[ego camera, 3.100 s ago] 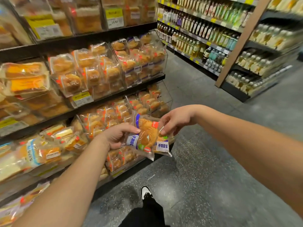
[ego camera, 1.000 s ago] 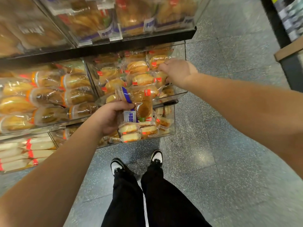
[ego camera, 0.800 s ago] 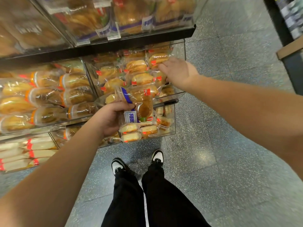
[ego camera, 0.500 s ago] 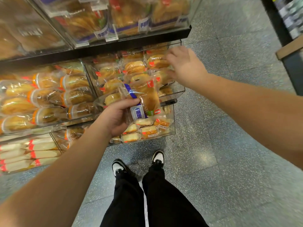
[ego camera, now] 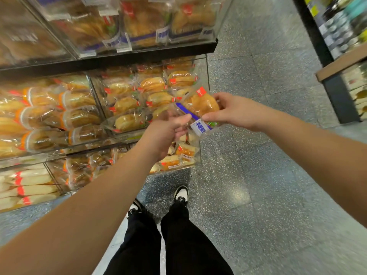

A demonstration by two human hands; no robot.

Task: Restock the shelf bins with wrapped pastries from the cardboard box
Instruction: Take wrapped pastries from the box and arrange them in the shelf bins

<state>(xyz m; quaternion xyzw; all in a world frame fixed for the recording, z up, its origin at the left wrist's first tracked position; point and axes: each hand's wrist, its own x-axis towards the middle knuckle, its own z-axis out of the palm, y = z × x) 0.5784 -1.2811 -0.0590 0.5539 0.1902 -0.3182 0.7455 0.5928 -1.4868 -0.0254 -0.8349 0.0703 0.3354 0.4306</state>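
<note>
The left hand (ego camera: 165, 132) pinches the near edge of the wrapped pastry (ego camera: 200, 108), held just in front of the clear shelf bin (ego camera: 203, 76); the right hand (ego camera: 232, 112) grips its far side. Lay it flat on top (the label facing outward), releasing the left side first.

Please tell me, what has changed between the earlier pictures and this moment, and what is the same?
The right hand left the clear shelf bin of wrapped buns, came back toward the body and took hold of the clear-wrapped golden pastry with the blue stripe. That pastry moved right and up, in front of the bin. The left hand still grips its lower edge, so both hands hold it now. The buns in the bins stayed in place.
</note>
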